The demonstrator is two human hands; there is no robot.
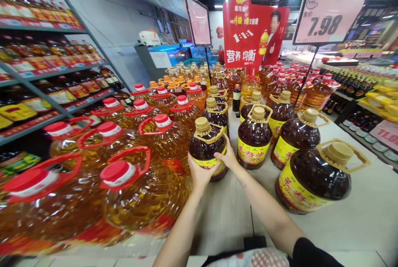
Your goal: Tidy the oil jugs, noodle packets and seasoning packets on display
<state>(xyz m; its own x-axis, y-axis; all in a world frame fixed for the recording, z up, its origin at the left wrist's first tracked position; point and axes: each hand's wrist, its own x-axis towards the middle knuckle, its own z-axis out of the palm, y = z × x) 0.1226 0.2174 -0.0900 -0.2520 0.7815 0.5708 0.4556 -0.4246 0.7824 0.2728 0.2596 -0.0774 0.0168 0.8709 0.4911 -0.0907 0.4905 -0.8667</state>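
Between my two hands stands a dark oil bottle (pixel 205 147) with a tan cap, a tan handle and a yellow label. My left hand (pixel 200 171) wraps its lower left front, while my right hand (pixel 229 156) presses against its right side. Both sets of fingers are closed round the bottle, and some fingertips are hidden behind it. The bottle is upright; whether its base touches the table (pixel 231 200) I cannot tell. Just right of it is a matching dark oil bottle (pixel 254 140), and more of the kind stand behind in a row.
Large golden oil bottles (pixel 143 200) with red caps crowd the left side. Several dark bottles (pixel 311 184) stand to the right. A red promotional sign (pixel 251 30) and a price sign (pixel 329 18) rise behind. Stocked shelves (pixel 46 68) line the far left.
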